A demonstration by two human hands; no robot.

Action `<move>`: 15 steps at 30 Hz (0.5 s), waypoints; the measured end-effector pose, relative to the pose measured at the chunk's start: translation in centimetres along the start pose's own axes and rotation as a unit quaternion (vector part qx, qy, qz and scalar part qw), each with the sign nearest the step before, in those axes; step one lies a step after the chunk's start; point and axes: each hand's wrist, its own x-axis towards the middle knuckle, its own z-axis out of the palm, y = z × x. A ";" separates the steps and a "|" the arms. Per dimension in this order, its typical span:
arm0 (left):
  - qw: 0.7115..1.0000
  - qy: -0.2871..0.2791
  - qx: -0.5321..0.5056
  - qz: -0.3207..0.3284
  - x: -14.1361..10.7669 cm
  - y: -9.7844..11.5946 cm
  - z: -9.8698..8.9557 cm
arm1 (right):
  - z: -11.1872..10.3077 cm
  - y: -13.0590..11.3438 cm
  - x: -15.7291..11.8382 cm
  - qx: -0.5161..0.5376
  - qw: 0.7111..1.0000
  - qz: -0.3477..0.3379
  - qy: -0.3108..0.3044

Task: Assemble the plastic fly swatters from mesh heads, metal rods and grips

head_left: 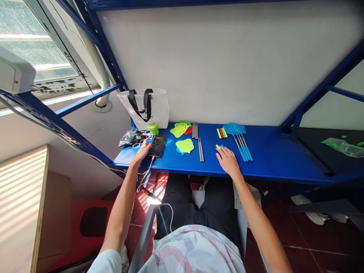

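Observation:
My left hand [141, 152] grips the left edge of a phone [156, 147], whose screen is lit and partly blurred out. A white cable runs from the phone's lower end over the table edge. On the blue tabletop, my right hand [228, 162] lies with its fingers stretched over small handle grips, of which a yellow-green grip [218, 146] shows at the fingertips. Just beyond it sit red and yellow-green grips [222, 133] in a row. Blue fly swatters [241, 141] with metal shafts lie fanned to its right.
Between my hands lie loose yellow-green swatter heads [184, 145], more heads [179, 130] behind them, and metal tubes [201, 149]. A white tote bag [155, 108], a green tub [152, 128], scissors [137, 145] and a dark plastic bag [131, 137] stand left on the blue table [270, 155]. Blue frame posts flank it.

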 end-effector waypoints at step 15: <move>0.989 0.092 0.110 0.028 1.1 -0.6 3.0 | -0.1 -0.1 0.0 -0.004 1.000 0.000 -0.007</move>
